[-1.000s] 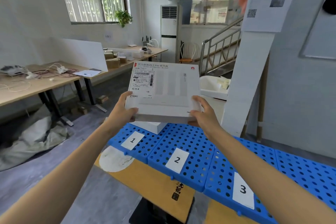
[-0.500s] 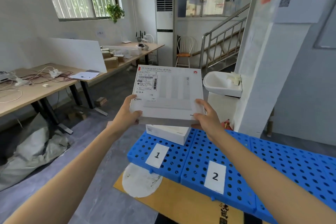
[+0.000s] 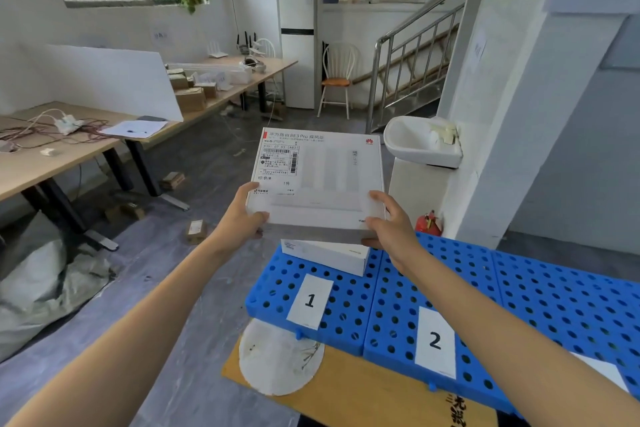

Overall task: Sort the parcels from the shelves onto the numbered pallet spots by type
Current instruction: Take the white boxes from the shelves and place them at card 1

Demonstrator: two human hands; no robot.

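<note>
Parcel (image 3: 320, 180) gripped by fingers (image 3: 380, 198) of left hand (image 3: 239, 215) and right hand (image 3: 391, 225); I should next lower it, 6 o'clock, onto spot 1 (image 3: 310, 300).

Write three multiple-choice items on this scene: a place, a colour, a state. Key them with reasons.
1. The lower white box lies on: A) spot 1 B) spot 2 C) the floor
2. The pallet is: A) green B) blue C) red
3. The labelled box is held by: A) one hand B) no hand C) both hands
1 A: it sits behind the label 1. 2 B: its perforated top is blue. 3 C: the left hand and right hand grip its near corners.
</note>
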